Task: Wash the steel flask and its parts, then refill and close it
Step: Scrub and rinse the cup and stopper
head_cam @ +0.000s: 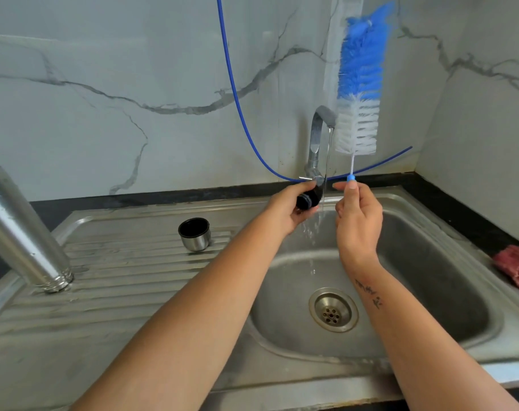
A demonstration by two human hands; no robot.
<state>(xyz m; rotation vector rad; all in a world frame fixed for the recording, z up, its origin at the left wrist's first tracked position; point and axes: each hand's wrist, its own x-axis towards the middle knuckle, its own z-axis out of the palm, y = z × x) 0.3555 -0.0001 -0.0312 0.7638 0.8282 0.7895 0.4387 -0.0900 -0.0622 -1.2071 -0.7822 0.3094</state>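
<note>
Steel fills most of the frame: a sink [448,232] with a ribbed draining board on its left half and a basin with a round drain [333,313] at lower right. The steel flask [24,229] stands upside down and tilted at the left edge, its threaded mouth resting on the draining board. Its cup lid [195,234], steel outside and black inside, sits mouth up near the middle of the board, well apart from the flask.

At the centre of the frame the left hand [291,209] curls its fingers round a black stopper [307,200], holding it just beside the thin stream of water falling from the tap [319,137]. Water splashes below it into the basin. The right hand [357,215], just right of the stream, pinches the thin handle of a bottle brush [359,93] between thumb and fingers; the brush stands upright, its white bristles level with the spout and its blue bristles reaching to the top of the frame.

A blue hose [237,93] loops down the marble-patterned wall [119,84] and passes behind the tap. A red cloth [517,266] lies on the dark desk [474,221] at the right edge, touching the sink rim.
</note>
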